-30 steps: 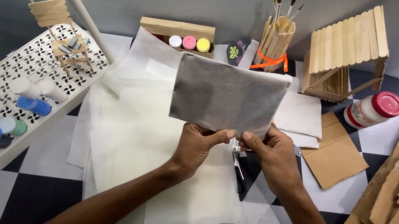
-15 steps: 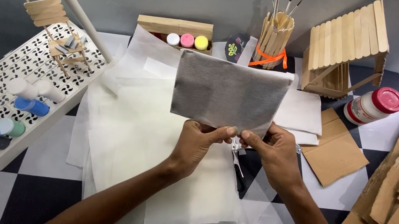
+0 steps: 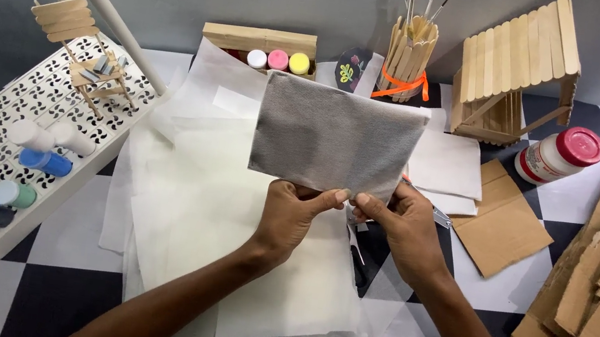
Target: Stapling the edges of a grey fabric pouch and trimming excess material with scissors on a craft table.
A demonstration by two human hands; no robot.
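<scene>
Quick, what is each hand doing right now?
Left hand: closed, pinching the grey sheet by its bottom edge.
Right hand: closed, pinching the same edge.

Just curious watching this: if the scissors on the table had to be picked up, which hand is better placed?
Probably the right hand: the scissors lie just beneath it, while the left hand could keep pinching the grey sheet.

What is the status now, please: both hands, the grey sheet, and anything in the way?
Left hand and right hand pinch the grey sheet by its lower edge. Sheet upright above white papers. Scissors beneath the hands; nothing blocking.
</scene>
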